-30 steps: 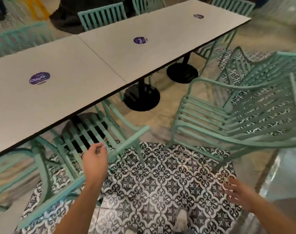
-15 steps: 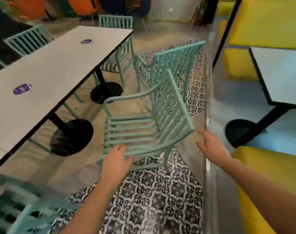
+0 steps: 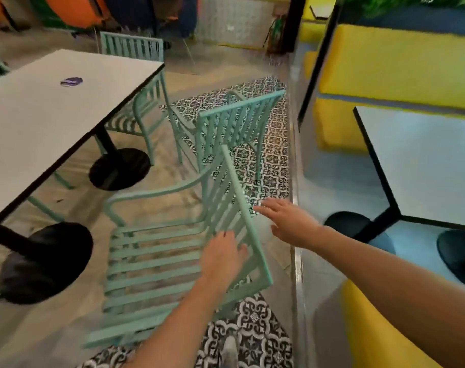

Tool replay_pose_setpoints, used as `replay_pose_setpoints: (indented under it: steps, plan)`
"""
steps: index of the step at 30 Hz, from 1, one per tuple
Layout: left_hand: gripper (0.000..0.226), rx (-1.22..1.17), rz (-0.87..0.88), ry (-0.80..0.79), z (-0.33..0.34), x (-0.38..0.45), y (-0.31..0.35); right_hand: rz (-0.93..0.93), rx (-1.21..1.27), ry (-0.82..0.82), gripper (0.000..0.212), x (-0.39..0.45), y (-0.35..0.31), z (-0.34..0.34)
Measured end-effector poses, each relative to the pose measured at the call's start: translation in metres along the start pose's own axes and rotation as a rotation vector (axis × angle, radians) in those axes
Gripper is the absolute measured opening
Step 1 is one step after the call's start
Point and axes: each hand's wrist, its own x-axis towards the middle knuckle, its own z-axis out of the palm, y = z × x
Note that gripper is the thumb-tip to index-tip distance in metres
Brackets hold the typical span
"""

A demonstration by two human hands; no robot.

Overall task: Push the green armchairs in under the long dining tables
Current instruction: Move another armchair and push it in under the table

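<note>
Head view: since half a second ago both hands have closed in on the nearest armchair. Left hand was short of the seat's near edge; now it lies against the backrest slats, fingers loosely bent, touching, but a real grip isn't clear. Right hand has moved in from well apart to just beside the top rail, fingers spread, holding nothing. So the reach is nearly done and the push hasn't started. The armchair stands clear of the bench, seat facing it, not tucked in. A second armchair behind it is also out on the patterned floor; a third sits part under the bench's far end.

Hard to read: motion blur smears the slats, so left-hand contact is uncertain. The nearest armchair's legs are mostly hidden.
</note>
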Motion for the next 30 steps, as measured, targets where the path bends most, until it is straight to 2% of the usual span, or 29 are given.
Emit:
replay_pose_setpoints:
  steps: [3,11,14,17,20,23,27,28,30]
  plan:
    - [0.048,-0.028,-0.022,-0.050,0.004,0.035,0.006,-0.065,-0.043,-0.034,0.071,0.042,0.008,-0.009]
    - [0.060,-0.112,-0.241,-0.263,0.014,0.135,0.011,-0.349,-0.145,-0.162,0.071,0.156,0.047,0.005]
    - [0.064,-0.208,-0.336,-0.265,0.027,0.155,0.015,-0.476,-0.198,-0.281,0.069,0.202,0.072,0.012]
    - [0.059,-0.378,-0.451,-0.289,0.037,0.173,0.021,-0.689,-0.252,-0.353,0.063,0.254,0.093,0.018]
    - [0.056,-0.536,-0.600,-0.271,0.044,0.181,0.034,-0.919,-0.269,-0.367,0.059,0.296,0.112,0.022]
    - [0.055,-0.512,-0.673,-0.219,0.050,0.177,0.043,-1.039,-0.346,-0.385,0.062,0.321,0.120,0.019]
    - [0.047,-0.450,-0.714,-0.127,0.058,0.177,0.054,-1.167,-0.438,-0.388,0.085,0.345,0.120,0.014]
    - [0.044,-0.456,-0.728,-0.088,0.061,0.176,0.056,-1.229,-0.452,-0.326,0.083,0.349,0.117,0.016]
    - [0.040,-0.463,-0.745,-0.024,0.066,0.173,0.061,-1.279,-0.397,-0.197,0.059,0.354,0.116,0.024]
